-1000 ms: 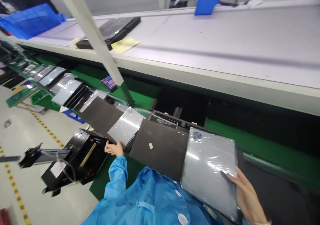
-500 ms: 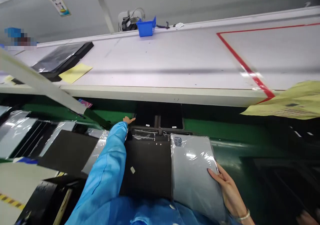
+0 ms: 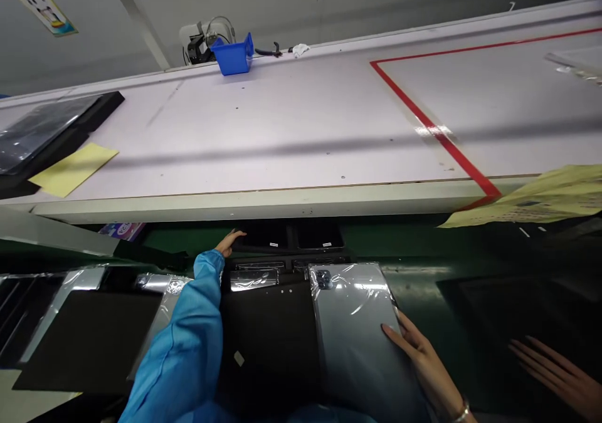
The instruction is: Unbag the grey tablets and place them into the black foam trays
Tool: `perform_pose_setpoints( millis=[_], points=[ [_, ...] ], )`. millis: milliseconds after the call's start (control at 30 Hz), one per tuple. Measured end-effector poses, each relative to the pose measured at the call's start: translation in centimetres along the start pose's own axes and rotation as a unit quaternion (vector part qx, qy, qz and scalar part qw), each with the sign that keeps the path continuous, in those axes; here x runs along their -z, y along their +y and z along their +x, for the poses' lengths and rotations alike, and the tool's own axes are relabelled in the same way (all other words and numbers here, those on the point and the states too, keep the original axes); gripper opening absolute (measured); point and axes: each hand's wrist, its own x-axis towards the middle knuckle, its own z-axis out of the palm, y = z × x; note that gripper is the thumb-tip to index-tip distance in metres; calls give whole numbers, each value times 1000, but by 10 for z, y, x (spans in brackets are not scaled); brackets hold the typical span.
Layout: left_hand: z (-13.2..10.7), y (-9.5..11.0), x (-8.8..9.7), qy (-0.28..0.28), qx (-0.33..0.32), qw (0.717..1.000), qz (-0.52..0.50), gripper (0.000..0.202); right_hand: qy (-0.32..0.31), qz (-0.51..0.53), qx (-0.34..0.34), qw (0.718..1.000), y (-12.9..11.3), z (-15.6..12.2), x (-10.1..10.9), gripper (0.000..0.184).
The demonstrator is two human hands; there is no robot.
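Note:
My right hand [image 3: 418, 354] is closed on the right edge of a grey-backed tablet [image 3: 357, 329] in clear plastic film, its thumb on top. The tablet's camera block shows at the upper left corner. My left hand [image 3: 228, 243] reaches under the shelf to the left edge of a black tray [image 3: 291, 257], thumb over the rim; its other fingers are mostly hidden. Two dark screens with small white labels sit in the tray's far part, and film-wrapped items nearer. A black sheet [image 3: 270, 348] with a small pale sticker lies left of the tablet.
A white shelf [image 3: 282, 135] with red tape [image 3: 435, 131] overhangs the green surface [image 3: 395, 238]. On it stand a blue bin [image 3: 232, 56] and a yellow paper [image 3: 75, 169]. Wrapped tablets and a dark board [image 3: 94, 341] lie left. Another person's hand [image 3: 557, 373] shows at right.
The view has shifted, so the shelf sits further left and lower in the picture. The other person's hand has come further into view. Both my hands keep their places on the tray and tablet.

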Motion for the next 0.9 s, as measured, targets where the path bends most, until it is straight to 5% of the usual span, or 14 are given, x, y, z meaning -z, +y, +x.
perform_pose_setpoints(
  millis=[167, 267, 433, 633, 900],
  points=[
    [-29, 4, -16, 5, -15, 997, -73, 39, -13, 37, 2, 999, -1, 0, -2, 87],
    [-53, 11, -20, 6, -35, 994, -108, 38, 10, -56, 65, 996, -1, 3, 2, 75],
    [-82, 27, -19, 10, -20, 990, -140, 33, 93, -327, 264, 903, -7, 12, 14, 58],
    [-92, 40, -21, 22, 23, 988, -150, 31, 78, -360, 295, 882, -9, 18, 11, 51],
    [-109, 49, -20, 27, -57, 983, -171, 12, 145, -352, 329, 864, -23, 26, -4, 35]
  ],
)
